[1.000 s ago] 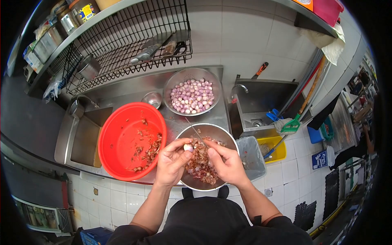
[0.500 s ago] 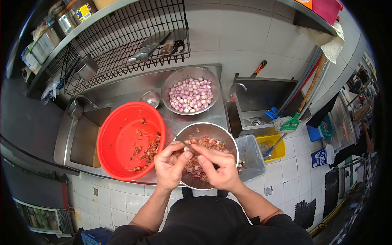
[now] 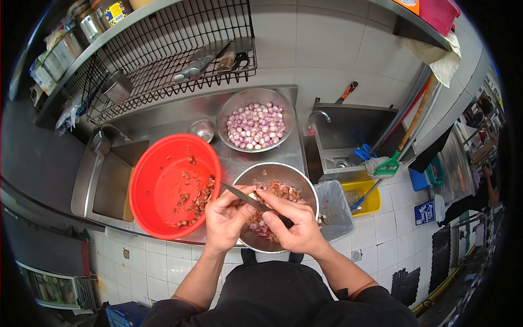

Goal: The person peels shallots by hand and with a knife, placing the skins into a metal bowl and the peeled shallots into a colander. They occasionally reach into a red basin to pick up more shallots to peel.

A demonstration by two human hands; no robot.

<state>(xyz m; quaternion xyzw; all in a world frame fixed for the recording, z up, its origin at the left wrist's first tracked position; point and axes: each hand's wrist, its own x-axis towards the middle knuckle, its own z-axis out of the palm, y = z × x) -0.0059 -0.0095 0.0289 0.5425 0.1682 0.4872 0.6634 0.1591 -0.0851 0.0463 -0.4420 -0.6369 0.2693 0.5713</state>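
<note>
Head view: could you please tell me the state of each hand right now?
Left hand: closed on a shallot.
Right hand: closed on a knife.

Black short-sleeved top (image 3: 272,294), loose black sleeves (image 3: 376,305), bare hands (image 3: 297,226), dark shoes (image 3: 249,256)

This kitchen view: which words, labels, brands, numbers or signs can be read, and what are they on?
"ROYAL", apparently, on the blue panel near the floor; its other lettering is blurred.
Yellow-and-blue jar label: too small to read.
Orange item on the upper shelf: unreadable.
</note>
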